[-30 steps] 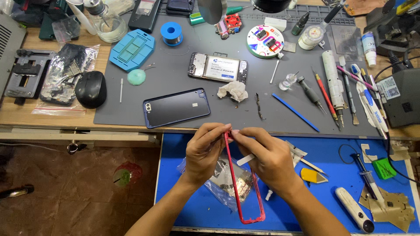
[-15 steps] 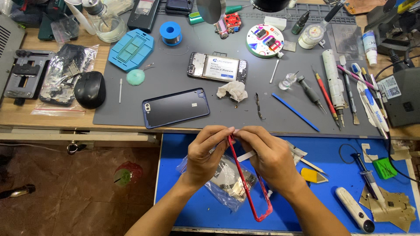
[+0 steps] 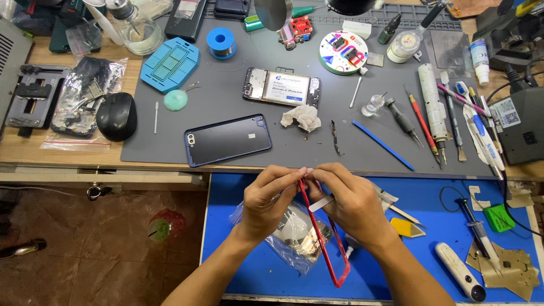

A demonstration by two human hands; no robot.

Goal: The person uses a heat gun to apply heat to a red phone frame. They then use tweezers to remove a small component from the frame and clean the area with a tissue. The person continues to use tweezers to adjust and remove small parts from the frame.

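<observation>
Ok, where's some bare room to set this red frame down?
Bare grey mat between the blue tray, opened phone and dark back cover. Also blue mat right of your right hand. The tool row is crowded.

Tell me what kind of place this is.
Most likely a phone repair bench: an opened phone on a grey work mat, a row of screwdrivers and picks, and a solder spool.

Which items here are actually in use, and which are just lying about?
In use:
- thin red plastic phone frame, pinched at its top end by left hand and right hand
- clear plastic bag of parts beneath it

Lying about:
- dark blue phone back cover
- opened phone with battery showing
- black computer mouse
- blue solder spool
</observation>
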